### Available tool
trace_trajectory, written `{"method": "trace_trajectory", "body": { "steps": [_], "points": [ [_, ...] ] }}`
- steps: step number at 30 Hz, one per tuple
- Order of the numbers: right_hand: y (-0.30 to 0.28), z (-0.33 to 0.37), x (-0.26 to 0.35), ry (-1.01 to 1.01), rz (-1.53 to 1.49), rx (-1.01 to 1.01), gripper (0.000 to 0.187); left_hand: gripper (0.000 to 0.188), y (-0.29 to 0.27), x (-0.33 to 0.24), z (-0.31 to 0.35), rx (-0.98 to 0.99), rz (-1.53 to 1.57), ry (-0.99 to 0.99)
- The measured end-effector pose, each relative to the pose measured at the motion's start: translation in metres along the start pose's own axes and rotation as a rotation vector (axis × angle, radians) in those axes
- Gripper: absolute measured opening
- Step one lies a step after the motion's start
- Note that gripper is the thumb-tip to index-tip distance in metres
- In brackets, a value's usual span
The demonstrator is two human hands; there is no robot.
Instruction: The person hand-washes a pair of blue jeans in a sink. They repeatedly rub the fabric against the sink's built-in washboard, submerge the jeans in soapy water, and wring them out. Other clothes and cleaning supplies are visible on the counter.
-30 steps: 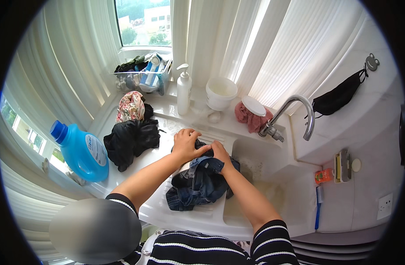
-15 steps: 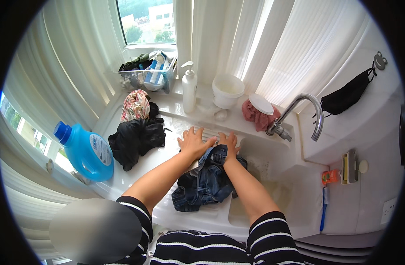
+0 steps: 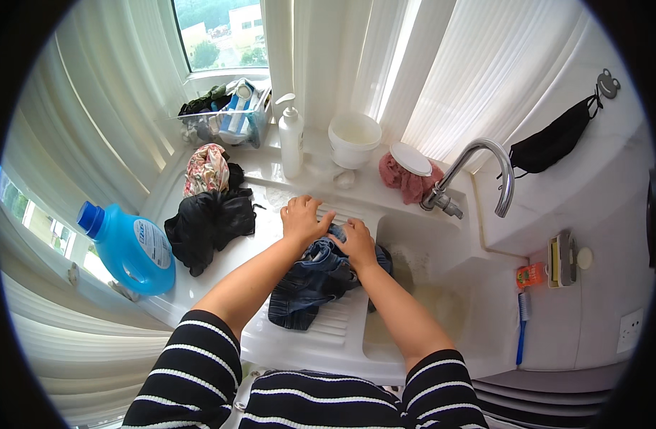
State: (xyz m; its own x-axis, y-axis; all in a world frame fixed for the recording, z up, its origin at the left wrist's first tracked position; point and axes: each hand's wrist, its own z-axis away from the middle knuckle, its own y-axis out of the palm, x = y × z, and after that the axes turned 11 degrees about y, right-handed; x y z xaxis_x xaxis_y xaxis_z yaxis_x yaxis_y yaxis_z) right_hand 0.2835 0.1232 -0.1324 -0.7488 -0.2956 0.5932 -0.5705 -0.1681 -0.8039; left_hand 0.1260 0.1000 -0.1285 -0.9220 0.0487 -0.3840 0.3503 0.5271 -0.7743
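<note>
A bunched dark blue pair of jeans (image 3: pixel 306 286) lies over the ridged white washboard (image 3: pixel 334 325) left of the basin, part of it hanging over the basin's edge. My left hand (image 3: pixel 303 220) is at the garment's far end, fingers stretched and a little apart, its thumb beside a fold of denim. Close by on the right, my right hand (image 3: pixel 356 244) has its thumb and bent fingers around the upper part of the jeans. Some of its fingertips are hidden by the cloth.
Cloudy water stands in the white basin (image 3: pixel 478 286) under a chrome tap (image 3: pixel 501 179). Black clothing (image 3: pixel 210 225), a floral cloth (image 3: pixel 207 170) and a blue detergent bottle (image 3: pixel 138 250) sit on the left. Behind are a pump bottle (image 3: pixel 291 143), white tub (image 3: pixel 354 141) and pink cloth (image 3: pixel 406 180).
The jeans have been drawn up the washboard, away from me, and bunched more. My right hand has shifted left and closed over the denim. The whole view has moved slightly.
</note>
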Motion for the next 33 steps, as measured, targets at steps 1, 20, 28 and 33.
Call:
{"method": "trace_trajectory", "body": {
  "steps": [1, 20, 28, 33],
  "points": [
    [-0.001, 0.004, -0.001, -0.004, 0.017, 0.03, 0.057, 0.036, -0.002, -0.007, 0.007, 0.053, -0.086, -0.048],
    [-0.018, 0.035, 0.016, 0.175, 0.118, 0.161, 0.065, 0.048, -0.048, -0.028, 0.022, 0.476, 0.231, -0.178],
    [-0.01, 0.123, -0.023, -0.566, 0.026, -0.307, 0.065, 0.027, -0.079, -0.042, 0.127, -0.027, 0.417, 0.434],
    [-0.009, 0.022, 0.005, -0.098, 0.019, -0.233, 0.044, 0.027, 0.001, -0.002, 0.008, -0.056, 0.151, 0.103]
  ]
}}
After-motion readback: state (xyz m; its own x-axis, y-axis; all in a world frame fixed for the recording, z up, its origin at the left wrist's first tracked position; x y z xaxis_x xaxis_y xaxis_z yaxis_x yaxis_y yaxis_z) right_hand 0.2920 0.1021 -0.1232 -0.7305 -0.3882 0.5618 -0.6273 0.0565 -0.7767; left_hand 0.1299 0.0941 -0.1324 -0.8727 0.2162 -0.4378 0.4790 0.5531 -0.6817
